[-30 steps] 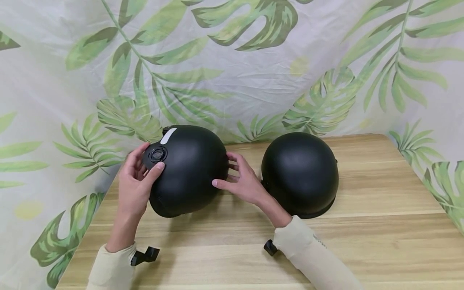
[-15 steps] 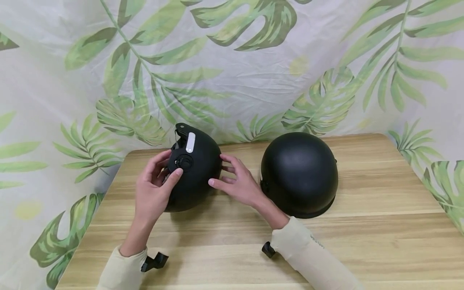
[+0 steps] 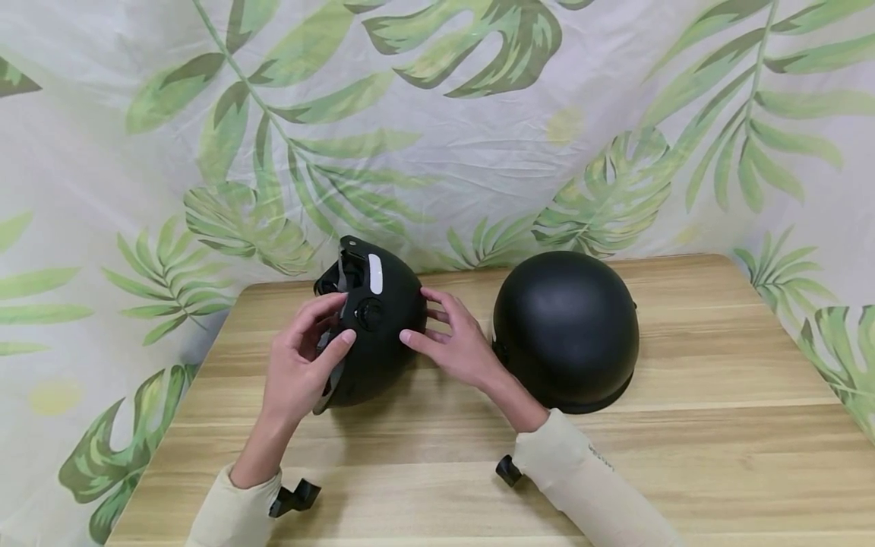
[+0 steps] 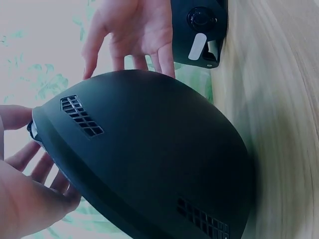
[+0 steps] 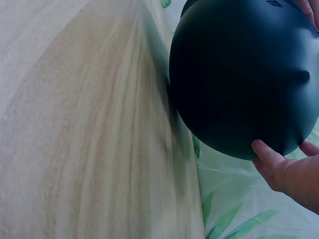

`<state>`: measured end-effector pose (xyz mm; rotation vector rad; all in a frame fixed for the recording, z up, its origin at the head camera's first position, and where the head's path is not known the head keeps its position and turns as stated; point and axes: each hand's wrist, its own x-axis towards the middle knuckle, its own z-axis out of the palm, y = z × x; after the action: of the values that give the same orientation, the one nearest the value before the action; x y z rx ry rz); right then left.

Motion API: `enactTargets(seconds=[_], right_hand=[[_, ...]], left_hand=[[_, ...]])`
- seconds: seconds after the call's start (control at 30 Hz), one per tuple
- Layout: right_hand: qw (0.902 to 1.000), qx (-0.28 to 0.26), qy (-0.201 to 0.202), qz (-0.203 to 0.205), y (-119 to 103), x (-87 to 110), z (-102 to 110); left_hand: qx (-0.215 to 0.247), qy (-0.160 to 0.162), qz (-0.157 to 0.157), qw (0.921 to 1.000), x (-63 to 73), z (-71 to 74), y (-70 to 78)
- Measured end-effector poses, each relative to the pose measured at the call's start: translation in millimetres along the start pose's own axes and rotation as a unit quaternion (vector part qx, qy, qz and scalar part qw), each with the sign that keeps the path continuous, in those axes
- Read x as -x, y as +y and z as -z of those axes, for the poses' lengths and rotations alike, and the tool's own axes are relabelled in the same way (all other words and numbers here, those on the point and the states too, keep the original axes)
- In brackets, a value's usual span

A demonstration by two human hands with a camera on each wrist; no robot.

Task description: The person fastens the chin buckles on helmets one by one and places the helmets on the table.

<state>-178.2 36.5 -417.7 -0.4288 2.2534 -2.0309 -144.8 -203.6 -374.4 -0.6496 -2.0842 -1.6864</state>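
A black helmet (image 3: 393, 334) lies tilted on the left part of the table, its opening facing left. A white strip and a round knob (image 3: 370, 314) show on its side. My left hand (image 3: 301, 357) pinches its rim, thumb outside near the knob and fingers reaching inside. My right hand (image 3: 461, 346) touches the dome with spread fingertips and thumb. In the left wrist view, the helmet shell (image 4: 159, 124) has grid vents and lies close to the tabletop; whether it touches cannot be told.
A second black helmet (image 3: 566, 327) stands dome up, just right of my right hand. The wooden table (image 3: 738, 425) ends at a leaf-patterned cloth (image 3: 478, 152) hanging behind it. Black camera mounts (image 3: 295, 497) stick out from both sleeves.
The left helmet has turned, and its opening and inner straps now show on the left. My left hand has moved right with the rim; my right hand has barely shifted.
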Motion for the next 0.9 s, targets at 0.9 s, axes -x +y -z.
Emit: enactTargets(seconds=[0.9], right_hand=[[0.9985, 0.047, 0.029, 0.008, -15, -0.7, 32]], left_hand=[[-0.137, 0.061, 0.166, 0.9746, -11.9, 41.1, -51.9]])
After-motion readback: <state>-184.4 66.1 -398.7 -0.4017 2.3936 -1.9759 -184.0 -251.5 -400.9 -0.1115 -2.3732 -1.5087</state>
